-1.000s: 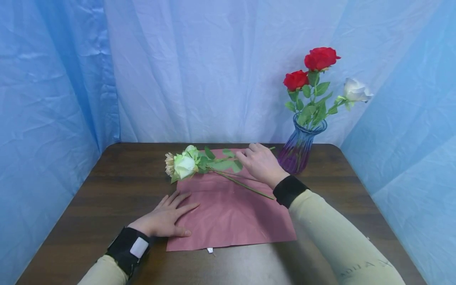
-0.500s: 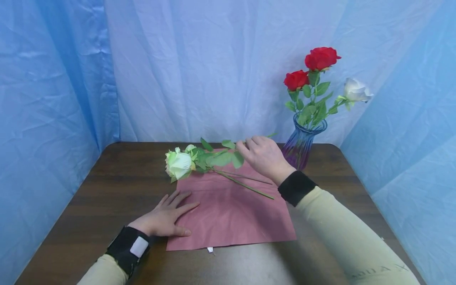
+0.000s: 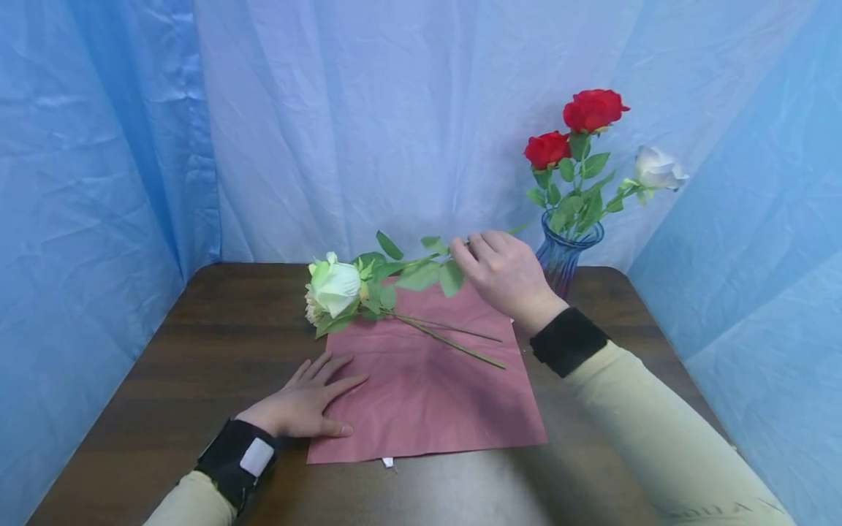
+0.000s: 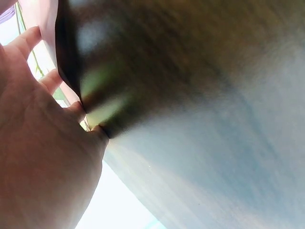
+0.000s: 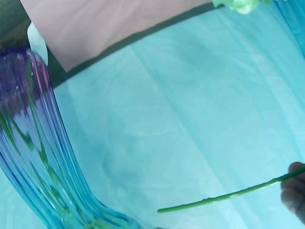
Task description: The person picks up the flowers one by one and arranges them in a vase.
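My right hand (image 3: 503, 277) pinches the stem of a pale green-white rose (image 3: 338, 285), raised at a slant above a sheet of pink wrapping paper (image 3: 427, 409). In the right wrist view the free end of the green stem (image 5: 228, 194) sticks out past my fingertips (image 5: 293, 195). Fingers spread, my left hand (image 3: 305, 398) rests on the paper's left edge. Two other stems (image 3: 454, 347) lie across the paper; their blooms are partly hidden behind the rose, with a beige flower (image 3: 313, 310) showing at its lower left.
A blue-purple glass vase (image 3: 562, 252) stands at the back right, close to my right hand, holding two red roses (image 3: 594, 111) and a white rose (image 3: 658, 168). A small white piece (image 3: 388, 462) pokes from under the paper's front edge. Blue curtains surround the brown table (image 3: 197, 351).
My right hand has risen and moved slightly right, lifting the rose and its leaves off the other stems. The left hand has stayed in place on the paper.
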Tool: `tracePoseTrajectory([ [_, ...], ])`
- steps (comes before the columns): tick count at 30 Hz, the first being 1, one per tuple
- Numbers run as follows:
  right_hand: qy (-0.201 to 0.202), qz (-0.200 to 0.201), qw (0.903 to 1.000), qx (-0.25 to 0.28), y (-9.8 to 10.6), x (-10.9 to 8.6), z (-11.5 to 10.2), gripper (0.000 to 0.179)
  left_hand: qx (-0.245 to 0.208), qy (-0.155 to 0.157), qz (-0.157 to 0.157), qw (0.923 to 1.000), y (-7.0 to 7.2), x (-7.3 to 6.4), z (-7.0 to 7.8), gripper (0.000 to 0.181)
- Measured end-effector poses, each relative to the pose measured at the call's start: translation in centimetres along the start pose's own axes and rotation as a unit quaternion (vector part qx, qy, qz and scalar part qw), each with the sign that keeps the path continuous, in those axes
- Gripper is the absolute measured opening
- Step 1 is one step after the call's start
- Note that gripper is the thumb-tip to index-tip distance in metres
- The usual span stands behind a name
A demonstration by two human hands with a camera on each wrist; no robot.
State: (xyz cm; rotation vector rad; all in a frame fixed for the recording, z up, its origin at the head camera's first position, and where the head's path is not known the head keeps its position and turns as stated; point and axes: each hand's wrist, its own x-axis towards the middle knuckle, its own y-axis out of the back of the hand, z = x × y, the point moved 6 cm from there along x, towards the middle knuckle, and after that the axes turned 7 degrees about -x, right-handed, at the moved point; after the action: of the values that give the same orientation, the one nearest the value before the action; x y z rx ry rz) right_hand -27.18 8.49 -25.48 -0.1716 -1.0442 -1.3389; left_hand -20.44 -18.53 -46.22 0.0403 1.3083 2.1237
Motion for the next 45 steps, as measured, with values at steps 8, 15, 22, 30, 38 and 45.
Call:
tracePoseTrajectory([
  [8,-0.017,0.017,0.9995,-0.018,1.0,-0.3,1.5,0.009,0.000,0.002,0.005,1.0000,0.0,-0.1,-0.2,0.086],
  [15,-0.038,0.011,0.9989,-0.023,1.5,-1.1,3.0,0.013,-0.004,-0.004,0.012,0.9999,-0.1,-0.1,-0.3,0.087],
  [22,-0.061,0.008,0.9977,-0.028,1.5,-1.8,4.2,0.018,-0.033,-0.037,0.028,0.9984,-0.3,-0.1,-0.5,0.085],
  [30,-0.097,-0.023,0.9947,-0.026,0.9,-2.9,6.0,0.020,-0.021,-0.029,0.028,0.9990,-0.6,0.1,-1.0,0.086],
  [38,-0.125,-0.033,0.9915,-0.014,0.4,-3.8,7.5,0.023,-0.026,-0.034,0.024,0.9988,-0.4,0.1,-0.8,0.083],
  [45,-0.159,-0.049,0.9860,0.002,0.3,-3.8,8.5,0.025,0.010,0.000,0.011,0.9999,-0.1,0.2,-0.5,0.084],
])
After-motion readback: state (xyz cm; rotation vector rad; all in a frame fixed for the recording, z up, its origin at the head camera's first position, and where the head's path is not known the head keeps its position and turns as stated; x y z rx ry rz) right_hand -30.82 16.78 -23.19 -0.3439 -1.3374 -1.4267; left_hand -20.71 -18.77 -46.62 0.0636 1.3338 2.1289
